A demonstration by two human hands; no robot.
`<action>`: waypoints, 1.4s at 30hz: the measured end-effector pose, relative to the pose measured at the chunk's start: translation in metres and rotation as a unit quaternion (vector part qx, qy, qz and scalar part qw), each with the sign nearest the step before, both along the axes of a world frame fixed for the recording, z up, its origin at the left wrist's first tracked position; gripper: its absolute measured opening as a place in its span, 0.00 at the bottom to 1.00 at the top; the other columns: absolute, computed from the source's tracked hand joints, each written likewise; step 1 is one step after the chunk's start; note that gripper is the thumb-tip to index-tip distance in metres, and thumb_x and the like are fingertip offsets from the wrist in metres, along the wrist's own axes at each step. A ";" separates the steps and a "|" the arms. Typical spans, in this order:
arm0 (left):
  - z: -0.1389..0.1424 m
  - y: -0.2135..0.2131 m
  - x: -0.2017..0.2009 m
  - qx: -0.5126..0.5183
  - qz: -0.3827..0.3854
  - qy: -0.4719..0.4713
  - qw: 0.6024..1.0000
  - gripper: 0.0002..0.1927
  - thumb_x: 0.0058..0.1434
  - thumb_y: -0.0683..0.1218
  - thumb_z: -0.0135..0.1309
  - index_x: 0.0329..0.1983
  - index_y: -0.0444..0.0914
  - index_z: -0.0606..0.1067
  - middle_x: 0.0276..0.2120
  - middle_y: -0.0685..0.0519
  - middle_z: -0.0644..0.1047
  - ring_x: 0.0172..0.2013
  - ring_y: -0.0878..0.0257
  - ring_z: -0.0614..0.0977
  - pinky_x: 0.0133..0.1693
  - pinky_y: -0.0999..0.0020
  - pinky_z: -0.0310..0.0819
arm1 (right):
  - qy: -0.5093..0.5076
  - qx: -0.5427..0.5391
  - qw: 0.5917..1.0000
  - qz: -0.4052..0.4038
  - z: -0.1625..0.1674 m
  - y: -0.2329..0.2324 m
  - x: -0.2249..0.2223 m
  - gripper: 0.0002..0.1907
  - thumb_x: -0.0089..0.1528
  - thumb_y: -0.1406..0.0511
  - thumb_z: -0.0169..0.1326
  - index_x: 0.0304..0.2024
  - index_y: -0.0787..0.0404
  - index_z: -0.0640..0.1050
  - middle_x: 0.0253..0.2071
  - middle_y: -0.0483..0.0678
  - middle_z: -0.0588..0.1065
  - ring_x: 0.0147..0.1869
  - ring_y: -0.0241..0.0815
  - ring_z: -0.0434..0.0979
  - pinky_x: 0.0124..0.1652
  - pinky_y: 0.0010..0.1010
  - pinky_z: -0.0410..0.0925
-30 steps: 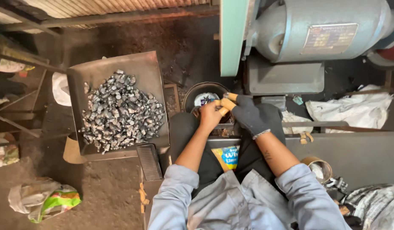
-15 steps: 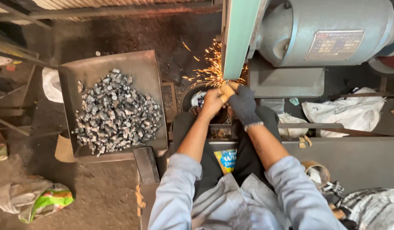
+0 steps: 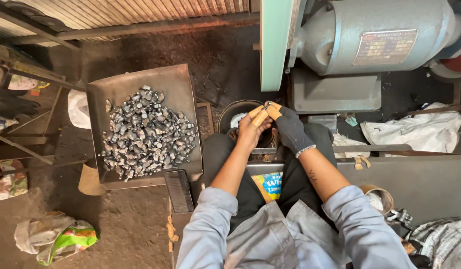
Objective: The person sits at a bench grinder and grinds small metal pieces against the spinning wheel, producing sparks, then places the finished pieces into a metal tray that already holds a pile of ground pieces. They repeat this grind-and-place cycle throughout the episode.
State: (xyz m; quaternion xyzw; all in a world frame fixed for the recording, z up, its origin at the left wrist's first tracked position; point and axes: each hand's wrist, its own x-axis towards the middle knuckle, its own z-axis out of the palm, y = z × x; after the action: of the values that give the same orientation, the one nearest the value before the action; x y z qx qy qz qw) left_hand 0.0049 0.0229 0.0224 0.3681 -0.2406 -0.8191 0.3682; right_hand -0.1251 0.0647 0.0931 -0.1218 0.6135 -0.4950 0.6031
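Head view: both hands at frame centre, below the green grinding belt (image 3: 275,45).
Left hand (image 3: 251,128): bare, fingers closed on a small workpiece (image 3: 261,116).
Right hand (image 3: 289,127): gloved, fingers pinch the same workpiece.
Change: sparks gone; hands now lower, off the belt.
Tray (image 3: 178,82): metal pieces (image 3: 146,132), left of centre.

Light blue-grey rolled sleeves, dark knit glove on right hand (image 3: 290,128), black trousers

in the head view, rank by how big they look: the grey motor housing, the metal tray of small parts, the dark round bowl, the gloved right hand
1. grey motor housing
2. metal tray, close to the motor in size
3. dark round bowl, partly hidden by the hands
4. gloved right hand, looks similar to the bowl, so unsure
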 end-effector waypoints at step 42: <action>0.015 0.078 0.021 0.089 -0.038 0.147 0.984 0.08 0.72 0.43 0.52 0.50 0.35 0.74 0.41 0.50 0.79 0.38 0.62 0.82 0.42 0.65 0.80 | -0.235 -0.082 0.960 0.128 -0.021 0.042 -0.002 0.22 0.67 0.54 0.59 0.52 0.65 0.78 0.37 0.55 0.80 0.28 0.41 0.74 0.24 0.30 0.67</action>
State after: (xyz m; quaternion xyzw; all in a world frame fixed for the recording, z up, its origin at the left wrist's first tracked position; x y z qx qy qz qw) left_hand 0.0263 0.1011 0.0372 0.2653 -0.1237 -0.8958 0.3344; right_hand -0.1267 0.1069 0.0718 -0.1283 0.3909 -0.4770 0.7766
